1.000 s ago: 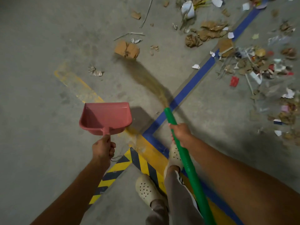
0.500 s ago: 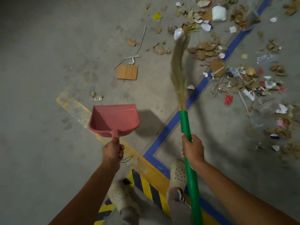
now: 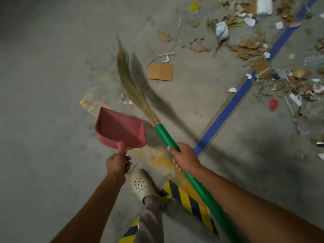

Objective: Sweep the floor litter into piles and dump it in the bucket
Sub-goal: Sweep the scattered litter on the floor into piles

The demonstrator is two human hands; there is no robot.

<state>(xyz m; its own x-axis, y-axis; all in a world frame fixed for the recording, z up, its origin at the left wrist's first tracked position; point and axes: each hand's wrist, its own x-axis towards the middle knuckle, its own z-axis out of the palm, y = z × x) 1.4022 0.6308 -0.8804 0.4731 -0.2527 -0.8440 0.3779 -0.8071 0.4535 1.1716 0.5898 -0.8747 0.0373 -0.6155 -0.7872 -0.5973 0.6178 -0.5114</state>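
nearest: one pale perforated shoe (image 3: 142, 185) planted on the concrete floor (image 3: 43, 102), just beside a black-and-yellow hazard stripe (image 3: 185, 197).

left hand (image 3: 117, 164): fingers curled tight round the short handle of the pink dustpan (image 3: 119, 130). pan held up off the floor, mouth facing away from the body and a little left.

right hand (image 3: 185, 159): fingers wrapped round the green shaft of the broom (image 3: 164, 135), gripping near the bristle end. rest of the shaft runs back alongside the right forearm to the bottom edge.

bristles (image 3: 128, 79) angled forward and left, blurred, tip curved. contact with the floor cannot be told. dark shadow lying to their right.

small crumpled scrap (image 3: 123, 99) just beside the bristles on the left, near worn yellow paint (image 3: 89, 104).

further out: flat cardboard piece (image 3: 161, 71) lying alone, right of the bristles and apart from them. white twig (image 3: 165, 55) just beyond it.

blue line (image 3: 226, 113) running diagonally toward the upper right.

farthest: litter (image 3: 254, 50) scattered on both sides of the blue line at upper right: torn cardboard, white paper, a red scrap (image 3: 273, 104), a crumpled white item (image 3: 222, 30). loose spread, not gathered into one pile.
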